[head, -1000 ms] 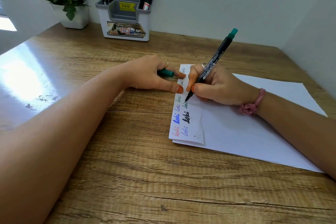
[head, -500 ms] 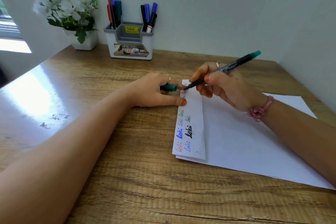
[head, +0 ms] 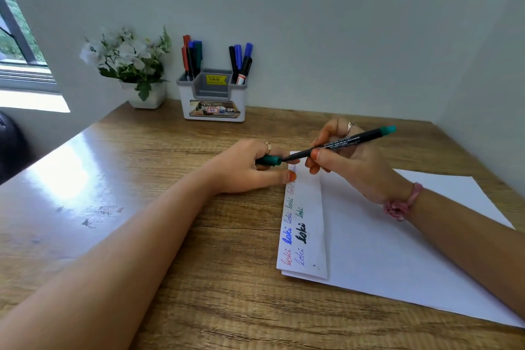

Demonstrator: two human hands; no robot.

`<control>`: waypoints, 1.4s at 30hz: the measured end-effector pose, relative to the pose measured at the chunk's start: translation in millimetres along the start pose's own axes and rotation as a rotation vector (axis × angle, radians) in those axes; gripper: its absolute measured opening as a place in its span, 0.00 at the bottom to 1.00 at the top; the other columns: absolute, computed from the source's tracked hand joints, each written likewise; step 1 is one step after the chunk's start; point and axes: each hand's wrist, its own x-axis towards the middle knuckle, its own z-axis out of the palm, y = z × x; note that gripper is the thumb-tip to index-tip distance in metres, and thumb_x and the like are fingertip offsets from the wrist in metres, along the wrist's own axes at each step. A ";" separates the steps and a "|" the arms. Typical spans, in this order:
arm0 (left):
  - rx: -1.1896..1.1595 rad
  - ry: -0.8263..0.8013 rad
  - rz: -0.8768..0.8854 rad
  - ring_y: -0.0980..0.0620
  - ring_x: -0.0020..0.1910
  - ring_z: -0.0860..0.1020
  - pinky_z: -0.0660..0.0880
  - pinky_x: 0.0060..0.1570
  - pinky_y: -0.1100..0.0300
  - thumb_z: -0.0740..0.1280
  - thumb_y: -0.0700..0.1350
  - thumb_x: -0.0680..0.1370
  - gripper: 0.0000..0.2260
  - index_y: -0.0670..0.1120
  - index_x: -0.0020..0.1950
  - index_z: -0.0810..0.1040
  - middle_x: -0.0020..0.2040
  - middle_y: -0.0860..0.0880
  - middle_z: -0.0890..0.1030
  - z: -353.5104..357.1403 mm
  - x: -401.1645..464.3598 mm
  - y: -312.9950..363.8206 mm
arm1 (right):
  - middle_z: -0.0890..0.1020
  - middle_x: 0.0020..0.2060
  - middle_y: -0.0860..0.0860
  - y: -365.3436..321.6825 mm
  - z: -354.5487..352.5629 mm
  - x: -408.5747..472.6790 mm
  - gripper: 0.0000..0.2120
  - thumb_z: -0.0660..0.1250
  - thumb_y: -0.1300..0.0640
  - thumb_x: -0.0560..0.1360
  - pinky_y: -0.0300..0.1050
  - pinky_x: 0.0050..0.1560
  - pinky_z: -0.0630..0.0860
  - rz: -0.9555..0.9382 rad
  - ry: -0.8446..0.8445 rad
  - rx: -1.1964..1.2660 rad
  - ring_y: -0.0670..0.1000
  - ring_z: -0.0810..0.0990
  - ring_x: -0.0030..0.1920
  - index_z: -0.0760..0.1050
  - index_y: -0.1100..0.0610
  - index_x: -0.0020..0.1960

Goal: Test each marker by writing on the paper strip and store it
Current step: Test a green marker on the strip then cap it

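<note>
The grey and white pen holder (head: 213,99) stands by the wall. Red, blue, green and black markers stick up in its two side pockets. My right hand (head: 345,163) holds the green marker (head: 338,145) above the paper strip (head: 305,224). The marker lies slanted, tip pointing left at the green cap (head: 269,160), which my left hand (head: 250,167) pinches.

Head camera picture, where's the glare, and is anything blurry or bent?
Head view: window light from the left throws a bright white glare patch on the desk; the flowers look soft and overexposed; the wide lens bows the wall edges and stretches the near forearms; the marker and paper strip stay sharp enough to read the writing.
</note>
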 end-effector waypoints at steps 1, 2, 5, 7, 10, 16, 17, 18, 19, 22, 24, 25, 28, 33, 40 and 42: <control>0.001 0.005 -0.002 0.62 0.26 0.71 0.64 0.26 0.70 0.67 0.56 0.74 0.09 0.71 0.39 0.73 0.27 0.64 0.75 0.6 0.8 -1.5 | 0.82 0.31 0.51 -0.3 -0.3 0.0 0.06 0.64 0.68 0.70 0.35 0.35 0.75 -0.010 -0.003 -0.001 0.48 0.81 0.32 0.69 0.60 0.43; -0.001 0.008 -0.005 0.62 0.27 0.71 0.64 0.27 0.70 0.67 0.56 0.74 0.07 0.70 0.40 0.73 0.28 0.65 0.75 1.2 1.3 -2.3 | 0.82 0.32 0.51 -0.5 -0.5 0.0 0.06 0.64 0.68 0.70 0.37 0.37 0.77 -0.022 -0.009 -0.012 0.49 0.81 0.33 0.70 0.60 0.43; 0.005 0.025 -0.011 0.63 0.28 0.71 0.64 0.28 0.70 0.66 0.56 0.75 0.05 0.64 0.51 0.76 0.29 0.67 0.76 3.1 2.0 -5.6 | 0.81 0.35 0.49 -0.6 -1.9 0.2 0.06 0.68 0.65 0.70 0.43 0.39 0.79 -0.071 -0.032 -0.104 0.50 0.81 0.35 0.73 0.57 0.43; -0.018 0.047 -0.024 0.65 0.29 0.72 0.64 0.28 0.71 0.66 0.56 0.75 0.11 0.58 0.57 0.78 0.30 0.68 0.76 3.4 1.3 -6.6 | 0.82 0.37 0.52 -2.5 -1.9 0.5 0.07 0.71 0.62 0.70 0.47 0.39 0.79 -0.123 -0.038 -0.201 0.52 0.81 0.37 0.75 0.53 0.43; -0.042 0.095 -0.046 0.66 0.31 0.73 0.65 0.29 0.73 0.65 0.57 0.75 0.14 0.54 0.57 0.79 0.31 0.63 0.76 2.7 0.7 -6.6 | 0.82 0.39 0.46 -6.8 -1.7 1.0 0.09 0.72 0.63 0.69 0.38 0.40 0.76 -0.231 -0.046 -0.321 0.45 0.81 0.39 0.77 0.51 0.44; -0.026 0.099 -0.084 0.64 0.32 0.73 0.67 0.30 0.71 0.64 0.55 0.76 0.02 0.64 0.46 0.75 0.34 0.58 0.77 2.6 1.7 -7.8 | 0.82 0.41 0.36 -8.7 0.3 -0.6 0.10 0.72 0.64 0.68 0.30 0.41 0.74 -0.304 -0.064 -0.382 0.40 0.81 0.40 0.77 0.53 0.46; -0.025 0.105 -0.089 0.62 0.31 0.73 0.66 0.29 0.70 0.64 0.55 0.76 0.02 0.63 0.46 0.75 0.34 0.57 0.78 2.6 1.4 -8.2 | 0.82 0.41 0.36 -8.4 0.3 -0.5 0.09 0.72 0.64 0.68 0.29 0.42 0.74 -0.312 -0.066 -0.381 0.39 0.81 0.40 0.78 0.55 0.46; -0.024 0.111 -0.088 0.61 0.31 0.72 0.65 0.29 0.69 0.63 0.55 0.77 0.03 0.61 0.48 0.77 0.34 0.55 0.78 2.5 1.2 -8.7 | 0.82 0.41 0.35 -8.3 0.2 -0.3 0.09 0.73 0.64 0.67 0.29 0.42 0.74 -0.321 -0.066 -0.383 0.39 0.81 0.41 0.78 0.56 0.46; -0.023 0.112 -0.085 0.61 0.30 0.71 0.65 0.30 0.67 0.63 0.55 0.77 0.06 0.59 0.50 0.78 0.34 0.54 0.78 2.4 1.1 -8.7 | 0.82 0.41 0.35 -8.0 -0.1 0.1 0.09 0.73 0.64 0.67 0.29 0.42 0.74 -0.330 -0.066 -0.388 0.39 0.81 0.41 0.78 0.57 0.46; -0.011 0.108 -0.093 0.58 0.31 0.72 0.67 0.33 0.62 0.63 0.54 0.77 0.09 0.54 0.53 0.79 0.36 0.51 0.79 2.6 1.3 -8.6 | 0.82 0.43 0.34 -6.5 -0.7 0.6 0.10 0.73 0.65 0.67 0.30 0.43 0.75 -0.346 -0.076 -0.403 0.39 0.82 0.43 0.79 0.57 0.48; -0.010 0.103 -0.091 0.57 0.32 0.72 0.68 0.34 0.60 0.63 0.53 0.77 0.09 0.53 0.53 0.79 0.37 0.50 0.79 3.0 1.9 -8.4 | 0.82 0.44 0.34 -5.0 -0.7 0.5 0.10 0.73 0.65 0.68 0.31 0.44 0.75 -0.340 -0.081 -0.409 0.40 0.82 0.44 0.79 0.57 0.48; -0.008 0.101 -0.087 0.57 0.32 0.72 0.68 0.34 0.60 0.63 0.53 0.77 0.09 0.53 0.53 0.80 0.37 0.50 0.79 3.2 2.1 -8.2 | 0.82 0.44 0.34 -3.4 -0.9 0.5 0.10 0.73 0.65 0.68 0.31 0.45 0.76 -0.333 -0.081 -0.415 0.40 0.82 0.44 0.79 0.57 0.49; -0.026 0.105 -0.082 0.56 0.33 0.73 0.69 0.35 0.58 0.64 0.52 0.77 0.09 0.52 0.53 0.80 0.37 0.50 0.80 3.2 1.6 -8.5 | 0.84 0.47 0.41 2.5 -4.6 0.1 0.09 0.71 0.62 0.72 0.36 0.49 0.77 -0.271 -0.124 -0.425 0.44 0.83 0.47 0.80 0.56 0.52; -0.063 0.088 -0.026 0.62 0.37 0.73 0.69 0.36 0.68 0.66 0.49 0.76 0.05 0.59 0.50 0.75 0.42 0.57 0.77 5.1 0.1 -2.2 | 0.84 0.47 0.53 6.6 -9.8 -0.1 0.17 0.56 0.55 0.75 0.34 0.47 0.72 -0.084 -0.168 -0.309 0.45 0.81 0.48 0.78 0.58 0.58; -0.771 0.355 -0.170 0.56 0.37 0.76 0.75 0.42 0.60 0.65 0.39 0.76 0.05 0.46 0.51 0.74 0.41 0.50 0.78 4.3 1.9 3.5 | 0.81 0.30 0.45 11.4 -13.3 4.3 0.09 0.70 0.66 0.70 0.36 0.38 0.76 -0.040 0.107 -0.113 0.43 0.79 0.33 0.72 0.55 0.43; -0.985 0.430 -0.199 0.55 0.37 0.80 0.79 0.43 0.62 0.68 0.37 0.73 0.09 0.43 0.52 0.74 0.40 0.48 0.81 0.6 3.0 5.2 | 0.83 0.34 0.46 12.2 -14.7 4.2 0.08 0.74 0.61 0.68 0.47 0.44 0.80 -0.048 0.201 -0.130 0.48 0.82 0.38 0.76 0.53 0.40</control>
